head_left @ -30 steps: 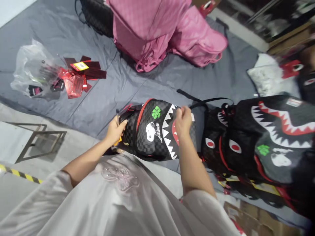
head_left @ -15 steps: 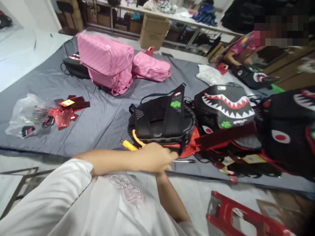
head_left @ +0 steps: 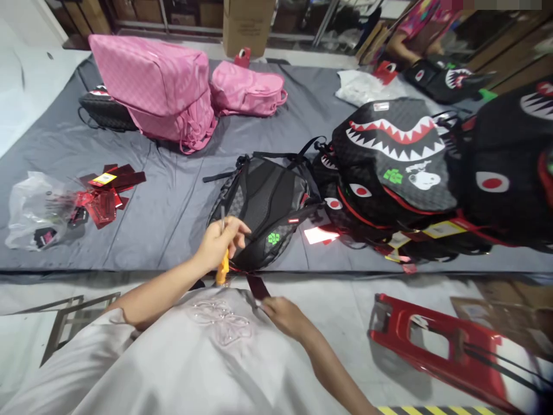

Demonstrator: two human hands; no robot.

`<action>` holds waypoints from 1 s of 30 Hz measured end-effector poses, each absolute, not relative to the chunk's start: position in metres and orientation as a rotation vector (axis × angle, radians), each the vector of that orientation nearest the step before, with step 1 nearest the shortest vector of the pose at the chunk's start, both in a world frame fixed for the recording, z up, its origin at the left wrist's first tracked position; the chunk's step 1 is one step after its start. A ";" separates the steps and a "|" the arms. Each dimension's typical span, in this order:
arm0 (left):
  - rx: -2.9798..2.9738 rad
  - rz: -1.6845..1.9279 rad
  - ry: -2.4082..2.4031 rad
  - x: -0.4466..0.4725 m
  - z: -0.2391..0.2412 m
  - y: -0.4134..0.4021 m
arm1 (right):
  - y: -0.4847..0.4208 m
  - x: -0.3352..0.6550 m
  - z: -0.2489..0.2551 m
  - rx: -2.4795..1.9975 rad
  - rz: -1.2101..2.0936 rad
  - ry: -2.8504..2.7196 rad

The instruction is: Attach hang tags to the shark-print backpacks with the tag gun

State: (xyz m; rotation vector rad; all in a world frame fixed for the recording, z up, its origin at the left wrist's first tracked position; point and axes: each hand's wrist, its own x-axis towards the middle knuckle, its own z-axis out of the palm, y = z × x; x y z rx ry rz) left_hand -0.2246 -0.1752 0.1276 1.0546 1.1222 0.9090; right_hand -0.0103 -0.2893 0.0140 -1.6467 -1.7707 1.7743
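A black backpack (head_left: 270, 196) lies on the table's near side, its straps and padded back facing up and a green patch near its lower edge. My left hand (head_left: 224, 239) is closed around orange-handled scissors (head_left: 222, 271) over the backpack's left side; a metal tip points up past the fingers. My right hand (head_left: 287, 317), just off the table edge close to my shirt, pinches a dark red tag (head_left: 258, 286) that reaches toward the backpack's bottom edge. Whether the tag is fastened to the backpack cannot be seen.
Black shark-mouth backpacks (head_left: 397, 155) crowd the right. Pink backpacks (head_left: 151, 86) stand at the back left. Red tags (head_left: 103, 204) and a clear plastic bag (head_left: 38, 213) lie left. A red stool-like object (head_left: 415, 340) is on the floor. Across the table, another person's hand (head_left: 408, 55) touches a black backpack.
The backpack has been turned, its padded back now showing. My hands have moved apart: the left with the scissors up and leftward, the right down by my shirt with the dark red tag.
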 end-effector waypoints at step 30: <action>2.185 -0.193 1.921 -0.276 -0.029 -0.182 | -0.054 -0.003 0.040 -1.791 1.207 -2.122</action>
